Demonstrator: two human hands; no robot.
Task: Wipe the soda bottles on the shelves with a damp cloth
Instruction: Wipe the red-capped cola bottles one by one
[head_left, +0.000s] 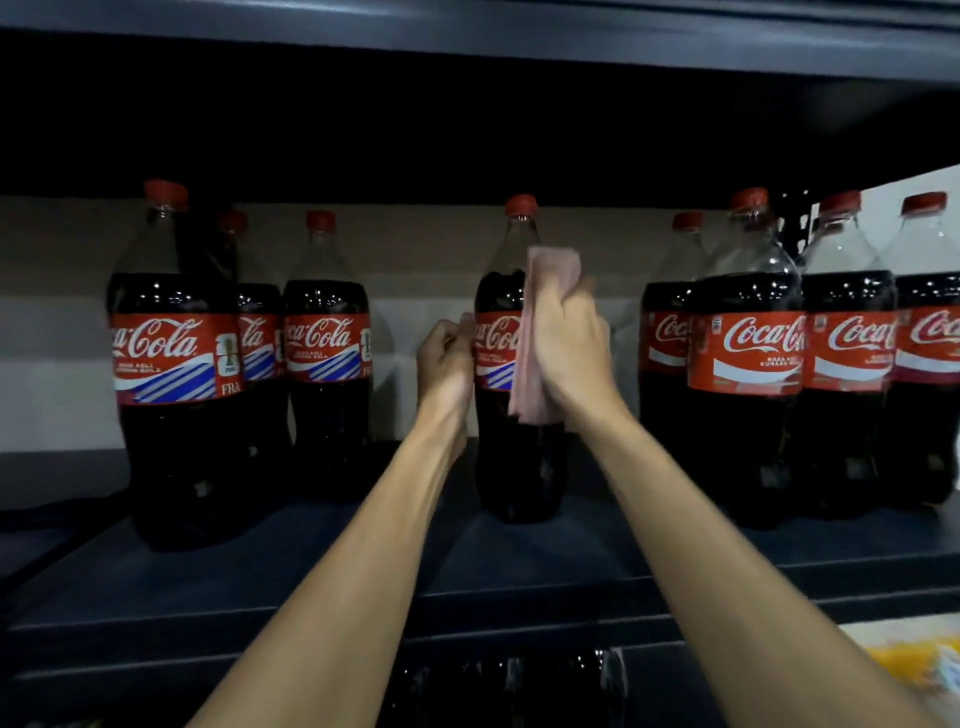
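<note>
A cola bottle (501, 457) with a red cap and red label stands alone at the middle of the dark shelf (519, 561). My left hand (447, 358) grips its left side at label height. My right hand (569, 348) holds a pink cloth (540, 291) and presses it against the bottle's right side, over the label and shoulder. The cloth hangs down below my palm.
Three more cola bottles (171, 364) stand at the left. Several others (748, 358) crowd the right. A dark upper shelf (467, 41) hangs close overhead. Bottle tops (509, 675) show on the level below, and something yellow (904, 660) lies at the lower right.
</note>
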